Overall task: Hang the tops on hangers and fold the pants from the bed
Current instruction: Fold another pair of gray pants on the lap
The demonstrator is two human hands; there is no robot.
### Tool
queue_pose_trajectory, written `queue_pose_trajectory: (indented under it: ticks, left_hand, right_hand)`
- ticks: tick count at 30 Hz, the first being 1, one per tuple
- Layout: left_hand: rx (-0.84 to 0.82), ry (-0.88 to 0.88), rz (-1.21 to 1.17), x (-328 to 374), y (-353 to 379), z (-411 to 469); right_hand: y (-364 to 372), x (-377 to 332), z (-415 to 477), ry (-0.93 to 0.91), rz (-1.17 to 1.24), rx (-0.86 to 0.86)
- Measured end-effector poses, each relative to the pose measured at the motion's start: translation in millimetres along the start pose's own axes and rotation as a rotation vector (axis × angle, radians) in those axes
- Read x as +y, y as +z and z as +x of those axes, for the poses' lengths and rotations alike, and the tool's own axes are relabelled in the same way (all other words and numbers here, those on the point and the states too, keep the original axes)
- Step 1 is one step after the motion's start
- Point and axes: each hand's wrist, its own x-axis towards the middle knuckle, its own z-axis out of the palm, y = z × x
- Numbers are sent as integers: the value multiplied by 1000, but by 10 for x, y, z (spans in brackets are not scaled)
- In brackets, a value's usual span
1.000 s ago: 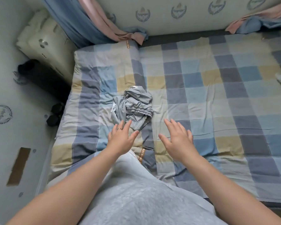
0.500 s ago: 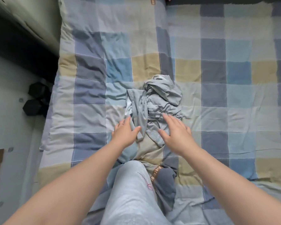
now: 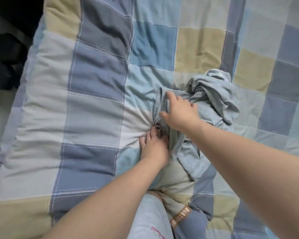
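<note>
Head camera, looking down: catches one grey garment (image 3: 212, 102) lying crumpled on the checked bedspread (image 3: 93, 100), at about 3 o'clock from centre frame. Finds the left hand (image 3: 154, 149) at 6 o'clock of the heap, fingertips closed on its lower corner, pinching cloth hard enough to draw the bedspread into creases. Finds the right hand (image 3: 178, 111) on the heap's 9 o'clock side, palm down, fingers bent into a fold and gripping it. Reads as two holds taken apart from each other, likely so as to pull the bundle open and tell top from pants; cannot say which it is. Counts two hands, one garment, one ring (image 3: 154, 135) on the left hand, one brown woven label (image 3: 179, 216) at 6 o'clock on the bedspread, one pale-clothed knee (image 3: 150, 219) beside it. Counts no hanger in shot. Leaves the dark shapes (image 3: 5, 66) beyond the bedspread's edge at 9 o'clock too dim to name.
</note>
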Motion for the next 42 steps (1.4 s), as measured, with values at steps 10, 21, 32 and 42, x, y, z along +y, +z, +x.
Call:
queue_pose_trajectory:
  ticks: [10,21,32,42]
  left_hand:
    - [15,139,-182,-38,-108,-630]
    - [13,-2,-327,702,-273,-1702]
    - [160,267,-140,1876,351,-2725]
    - [484,265,-505,2606,881,-4371]
  right_hand:
    - [-83,-5,-279,205,94,-70]
    - [-483,989,-1902,463,892,260]
    - [-378,2350,-4037,374,1414,438]
    - [-495,3014,-5707,186,1402,438]
